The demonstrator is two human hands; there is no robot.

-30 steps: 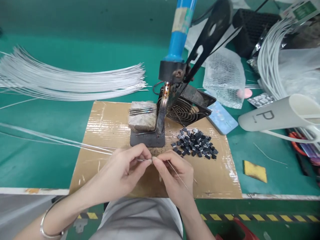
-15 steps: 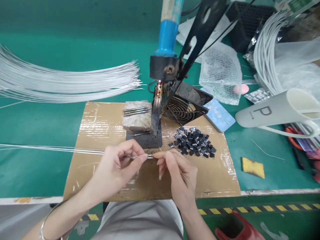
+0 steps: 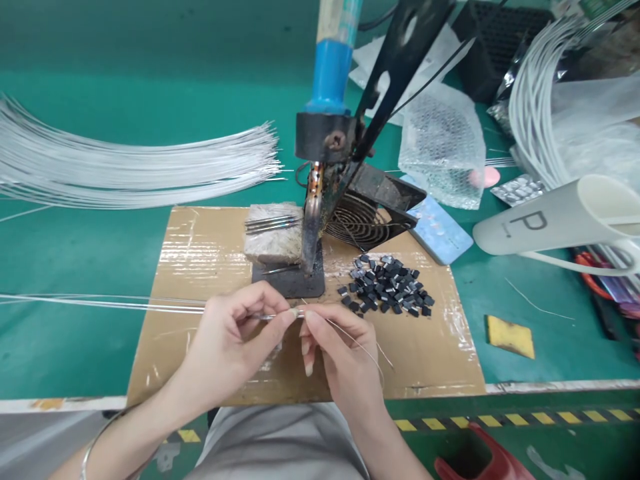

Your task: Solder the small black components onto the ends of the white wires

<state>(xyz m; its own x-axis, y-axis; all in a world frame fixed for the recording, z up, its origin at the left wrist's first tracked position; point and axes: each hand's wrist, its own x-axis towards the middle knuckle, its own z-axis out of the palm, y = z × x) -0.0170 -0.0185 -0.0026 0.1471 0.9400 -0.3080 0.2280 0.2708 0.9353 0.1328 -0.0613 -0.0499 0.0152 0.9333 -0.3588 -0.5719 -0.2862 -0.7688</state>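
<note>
My left hand (image 3: 234,340) pinches the ends of a few thin white wires (image 3: 100,301) that run off to the left across the table. My right hand (image 3: 345,353) meets it fingertip to fingertip and pinches a fine wire strand (image 3: 367,350) that trails back over its knuckles. Both hands hover over a taped cardboard mat (image 3: 200,267), just in front of a soldering iron (image 3: 320,160) mounted tip-down on a black stand. A pile of small black components (image 3: 387,292) lies to the right of my right hand.
A large bundle of white wires (image 3: 125,167) lies at the back left. A small fan (image 3: 365,213), a sponge block (image 3: 273,240), bubble wrap (image 3: 440,150), a white tube (image 3: 555,217), coiled white cable (image 3: 535,113) and a yellow pad (image 3: 510,337) crowd the right side.
The view shifted slightly. My hands stayed joined at the fingertips; the right fingers moved closer onto the wire ends, and the white wires now lie flatter to the left.
</note>
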